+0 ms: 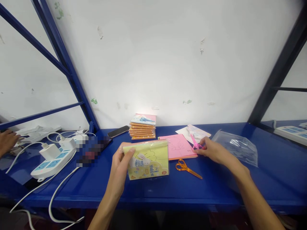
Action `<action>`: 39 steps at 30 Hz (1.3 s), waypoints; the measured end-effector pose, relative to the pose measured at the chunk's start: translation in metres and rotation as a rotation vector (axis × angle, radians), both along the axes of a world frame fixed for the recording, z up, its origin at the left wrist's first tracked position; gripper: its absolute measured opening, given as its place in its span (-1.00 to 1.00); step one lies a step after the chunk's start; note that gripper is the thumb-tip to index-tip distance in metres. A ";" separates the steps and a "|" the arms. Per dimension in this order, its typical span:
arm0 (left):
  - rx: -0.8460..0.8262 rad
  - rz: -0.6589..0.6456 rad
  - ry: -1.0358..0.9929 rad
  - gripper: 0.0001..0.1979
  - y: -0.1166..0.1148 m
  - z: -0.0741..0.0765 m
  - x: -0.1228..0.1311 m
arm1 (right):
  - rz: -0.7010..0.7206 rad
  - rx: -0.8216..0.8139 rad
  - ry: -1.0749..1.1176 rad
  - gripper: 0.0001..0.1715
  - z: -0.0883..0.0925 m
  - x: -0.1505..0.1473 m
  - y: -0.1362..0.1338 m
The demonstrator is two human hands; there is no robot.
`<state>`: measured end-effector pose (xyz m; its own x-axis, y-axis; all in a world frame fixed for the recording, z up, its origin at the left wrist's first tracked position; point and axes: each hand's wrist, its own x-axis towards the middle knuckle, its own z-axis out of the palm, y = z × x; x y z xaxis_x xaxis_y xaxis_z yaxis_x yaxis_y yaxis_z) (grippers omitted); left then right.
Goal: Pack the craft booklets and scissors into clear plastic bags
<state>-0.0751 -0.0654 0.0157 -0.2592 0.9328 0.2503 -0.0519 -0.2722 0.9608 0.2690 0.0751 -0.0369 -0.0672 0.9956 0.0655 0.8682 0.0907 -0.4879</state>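
Observation:
My left hand (122,161) grips the left edge of a yellow booklet (158,159) in a clear sleeve, thumb on the front, where a white rabbit is printed. Over to the right, my right hand (208,150) has its fingers closed on the handles of pink scissors (196,146), whose blades point up and away. Under them lies a pink sheet stack (179,145) with line drawings, partly hidden by the booklet. Orange scissors (188,168) rest on the blue table just in front of that stack, touched by neither hand.
A pile of wrapped booklets (142,127) stands near the wall beside a black phone (118,131). White paper (202,132) lies behind the pink sheets, a clear plastic bag (236,148) at right. A power strip (52,164) with cables occupies the left; another person's hand (9,140) shows there.

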 end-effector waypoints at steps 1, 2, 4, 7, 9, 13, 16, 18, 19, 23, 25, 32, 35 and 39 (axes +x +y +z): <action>-0.004 0.011 0.019 -0.79 0.000 0.001 0.000 | 0.007 0.006 0.010 -0.61 0.002 -0.001 0.000; -0.009 0.024 0.040 -0.77 -0.001 0.002 0.001 | 0.017 0.021 0.027 -0.62 0.006 -0.002 -0.001; -0.014 0.053 0.082 -0.75 -0.002 0.005 0.002 | 0.020 0.089 0.061 -0.68 0.014 -0.005 -0.004; -0.008 0.079 0.090 -0.76 -0.003 0.009 0.006 | -0.043 0.236 0.073 -0.75 0.028 -0.010 -0.010; -0.014 0.067 0.056 -0.77 -0.004 0.010 0.008 | -0.095 0.290 0.037 -0.74 0.031 -0.010 -0.011; -0.013 0.035 0.001 -0.78 -0.004 0.009 0.007 | -0.080 0.206 -0.055 -0.64 0.019 0.001 -0.004; -0.004 0.035 0.011 -0.79 -0.003 0.005 0.004 | -0.016 0.075 -0.109 -0.53 0.004 0.011 0.005; -0.001 0.039 0.007 -0.80 -0.003 0.005 0.003 | 0.023 0.024 -0.110 -0.58 -0.001 0.014 0.008; -0.005 0.042 -0.002 -0.80 -0.003 0.005 0.004 | 0.043 0.009 -0.099 -0.62 -0.002 0.015 0.009; -0.033 0.062 -0.006 -0.76 -0.004 0.008 0.007 | 0.041 -0.031 -0.055 -0.73 0.000 0.016 0.008; -0.028 0.082 0.019 -0.76 -0.004 0.009 0.008 | 0.005 -0.033 -0.039 -0.76 0.001 0.016 0.008; -0.034 0.055 0.031 -0.76 -0.004 0.008 0.006 | -0.066 0.221 0.177 -0.76 0.031 0.003 -0.006; -0.025 0.061 0.021 -0.76 -0.003 0.007 0.007 | 0.043 0.359 0.408 -0.63 0.056 -0.015 -0.035; -0.028 0.033 0.015 -0.77 -0.003 0.007 0.006 | 0.376 0.312 0.479 -0.68 0.079 -0.047 -0.082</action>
